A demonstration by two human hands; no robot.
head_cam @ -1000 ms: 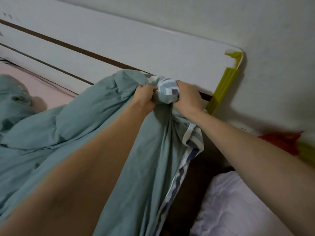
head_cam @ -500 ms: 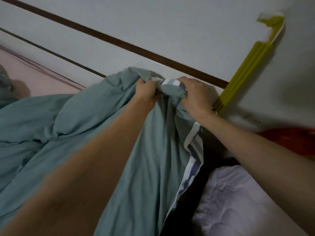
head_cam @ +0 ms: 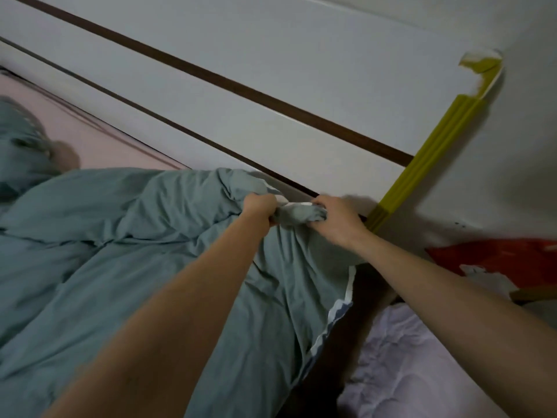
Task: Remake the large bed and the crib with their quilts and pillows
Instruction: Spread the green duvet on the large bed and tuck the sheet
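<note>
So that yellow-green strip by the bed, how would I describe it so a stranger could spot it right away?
Start at the big white headboard with the dark brown stripes running across it. Follow it to its right end, just past the right hand gripping the teal quilt. There a ridged olive-yellow strip runs up the headboard's edge, the only yellow-green thing among white, teal and the red object.

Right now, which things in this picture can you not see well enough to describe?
- Fingertips of the left hand and right hand, head view: buried in the quilt corner they grip.
- Mattress under the quilt: covered by it.
- Red thing at the right: cut off by the frame edge, blurred.
- Gap beside the bed: too dark.
- Pale padded bedding at the lower right: cut off by the frame edge.
</note>
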